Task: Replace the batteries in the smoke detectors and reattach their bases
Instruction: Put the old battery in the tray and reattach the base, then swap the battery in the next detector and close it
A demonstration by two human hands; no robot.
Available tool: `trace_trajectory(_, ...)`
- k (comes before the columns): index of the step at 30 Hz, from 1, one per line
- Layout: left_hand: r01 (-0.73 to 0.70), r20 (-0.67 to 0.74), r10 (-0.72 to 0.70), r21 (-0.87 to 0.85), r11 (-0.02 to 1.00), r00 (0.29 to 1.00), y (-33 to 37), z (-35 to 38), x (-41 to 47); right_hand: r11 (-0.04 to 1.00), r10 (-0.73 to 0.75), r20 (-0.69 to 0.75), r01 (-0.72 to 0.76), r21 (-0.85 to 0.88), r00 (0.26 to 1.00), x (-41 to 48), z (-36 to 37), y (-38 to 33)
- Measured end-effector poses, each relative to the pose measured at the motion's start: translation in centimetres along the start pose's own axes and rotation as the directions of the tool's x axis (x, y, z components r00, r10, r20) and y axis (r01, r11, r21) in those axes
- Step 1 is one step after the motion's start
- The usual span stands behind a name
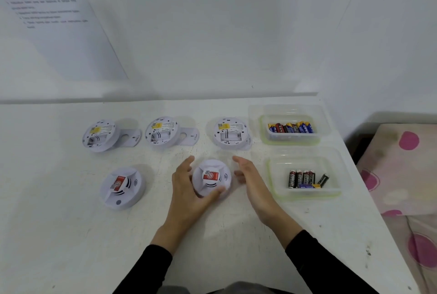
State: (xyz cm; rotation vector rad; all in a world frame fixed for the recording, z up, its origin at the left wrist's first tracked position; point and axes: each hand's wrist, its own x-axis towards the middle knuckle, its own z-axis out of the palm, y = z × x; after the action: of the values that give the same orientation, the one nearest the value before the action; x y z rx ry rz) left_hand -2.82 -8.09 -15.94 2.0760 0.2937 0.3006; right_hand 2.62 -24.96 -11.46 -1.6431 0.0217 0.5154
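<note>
Resting face up near the middle of the tabletop (pixel 59 246), the white smoke detector (pixel 211 179) shows a red label, dark sound slots and a round base under it. The left hand (pixel 189 193) touches its left side, fingers spread wide and thumb against its near rim. The right hand (pixel 251 179) is open just beside its right side, apart from it. A second closed detector (pixel 121 187) lies well to the left. Toward the far edge, three opened detectors (pixel 162 133) lie back up, battery bays empty, with loose bases beside them. Two clear battery containers (pixel 305 175) sit along the right edge. The near edge has free room.
</note>
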Motion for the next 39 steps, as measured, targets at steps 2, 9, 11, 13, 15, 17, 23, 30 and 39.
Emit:
trace_trajectory(2, 0.083, -0.033, -0.087, -0.096, 0.992, 0.996, 1.1, -0.2, 1.2, 0.998, -0.021, -0.054, 0.024, 0.049, 0.998, 0.8, -0.2, 0.1)
trace_trajectory(9, 0.222, 0.12, -0.22, -0.002, 0.975, 0.968, 5.6, 0.7, 9.2, 0.992, -0.106, -0.097, 0.111, 0.053, 0.99, 4.7, -0.6, -1.4)
trace_trajectory(11, 0.217, 0.147, -0.226, 0.074, 0.973, 0.963, 5.9, 1.1, 10.4, 0.995, -0.075, -0.081, 0.081, 0.063, 0.994, 5.2, -0.6, -2.1)
trace_trajectory(13, 0.222, 0.118, -0.225, 0.043, 0.974, 0.967, 6.0, 1.7, 11.0, 0.994, -0.06, -0.071, 0.066, 0.083, 0.996, 5.2, -0.5, -2.6)
trace_trajectory(15, 0.258, 0.09, -0.247, -0.145, 0.955, 0.965, 6.2, 2.2, 11.2, 0.987, -0.1, -0.09, 0.11, 0.121, 0.991, 4.7, -0.7, -3.1)
trace_trajectory(17, 0.286, 0.104, -0.268, -0.447, 0.848, 0.958, 7.2, 2.4, 11.1, 0.969, -0.176, -0.117, 0.193, 0.153, 0.977, 3.8, -1.3, -4.2)
trace_trajectory(23, 0.433, 0.403, -0.16, -0.806, 0.404, 0.901, 11.5, 2.6, 10.6, 0.912, -0.322, -0.124, 0.343, 0.227, 0.939, 0.0, -4.3, -7.5)
trace_trajectory(30, 0.516, 0.496, -0.151, -0.787, 0.339, 0.855, 12.2, 4.5, 9.7, 0.644, -0.072, -0.23, -0.13, -0.753, 0.971, -0.2, -12.1, -5.5)
trace_trajectory(39, 0.551, 0.545, -0.128, -0.753, 0.36, 0.829, 12.8, 5.3, 9.1, 0.392, 0.013, -0.207, -0.196, -0.899, 0.978, 0.0, -12.0, -4.0)
